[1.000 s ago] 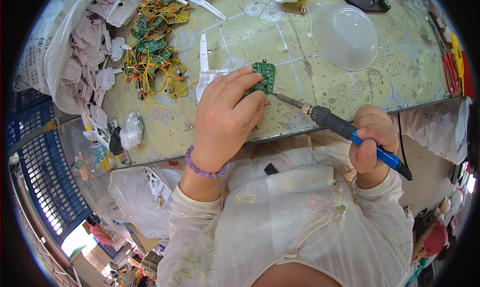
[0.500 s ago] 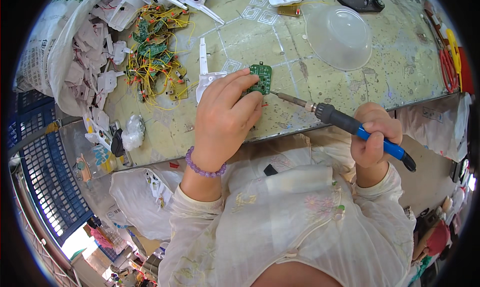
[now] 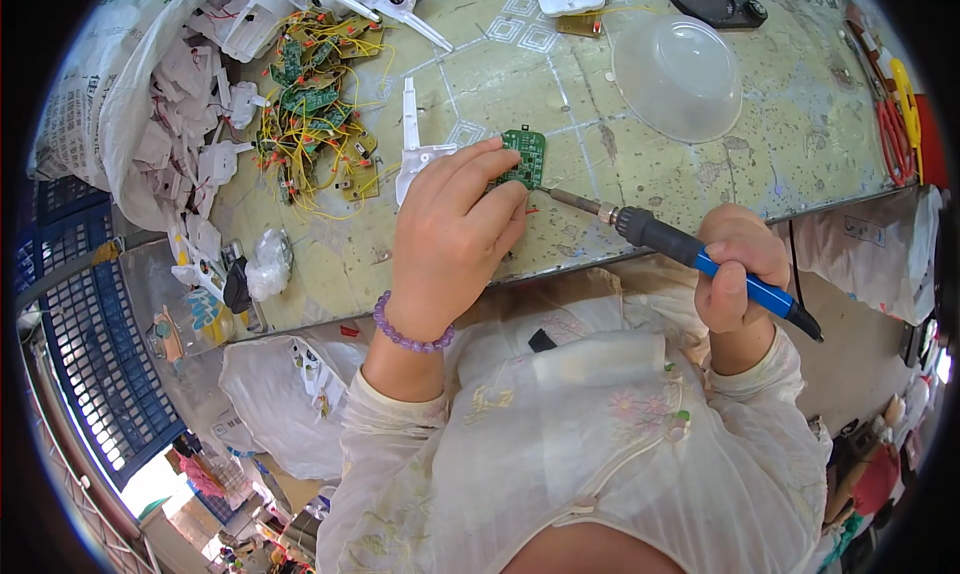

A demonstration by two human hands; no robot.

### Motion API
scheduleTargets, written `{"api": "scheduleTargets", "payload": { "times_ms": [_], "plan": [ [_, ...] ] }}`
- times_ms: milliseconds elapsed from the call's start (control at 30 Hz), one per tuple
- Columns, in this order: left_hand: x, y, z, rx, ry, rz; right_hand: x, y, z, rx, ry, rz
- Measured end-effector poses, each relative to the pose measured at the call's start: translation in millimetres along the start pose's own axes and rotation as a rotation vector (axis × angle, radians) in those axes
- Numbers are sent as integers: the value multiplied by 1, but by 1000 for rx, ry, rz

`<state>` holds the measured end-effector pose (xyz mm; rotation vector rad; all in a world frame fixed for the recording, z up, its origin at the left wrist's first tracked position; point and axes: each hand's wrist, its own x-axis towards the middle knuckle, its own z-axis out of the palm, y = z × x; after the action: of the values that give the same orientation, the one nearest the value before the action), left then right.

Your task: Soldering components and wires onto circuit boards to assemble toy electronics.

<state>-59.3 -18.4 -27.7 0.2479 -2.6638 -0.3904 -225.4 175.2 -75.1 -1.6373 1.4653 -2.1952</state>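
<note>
I'm holding the board point(image 3: 532, 154) in my left grip point(image 3: 450, 224), the iron point(image 3: 660, 237) in my right grip point(image 3: 742, 269) — seemingly midway, its tip at the corner.

A worn, white-patterned, pale green tabletop point(image 3: 700, 179) carries a tangled heap of yellow-wired green circuit boards point(image 3: 312, 97); a translucent round plastic bowl point(image 3: 680, 79); a slim white plastic bracket point(image 3: 411, 119); also a small square green circuit board point(image 3: 528, 152) (flat on it or slightly raised, unclear).
</note>
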Motion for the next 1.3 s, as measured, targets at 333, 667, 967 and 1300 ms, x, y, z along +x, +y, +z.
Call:
{"api": "scheduleTargets", "payload": {
  "times_ms": [333,667,967,1300],
  "plan": [
    [-3,-2,0,1,-19,25,1,-2,0,-28,-21,8],
    [-3,-4,2,-32,-7,19,2,-3,0,-25,-32,24],
    [-3,-5,2,-22,-7,26,0,-2,0,-28,-12,15],
    [-3,-5,4,-24,9,18,0,-3,0,-29,2,25]
  ]
}}
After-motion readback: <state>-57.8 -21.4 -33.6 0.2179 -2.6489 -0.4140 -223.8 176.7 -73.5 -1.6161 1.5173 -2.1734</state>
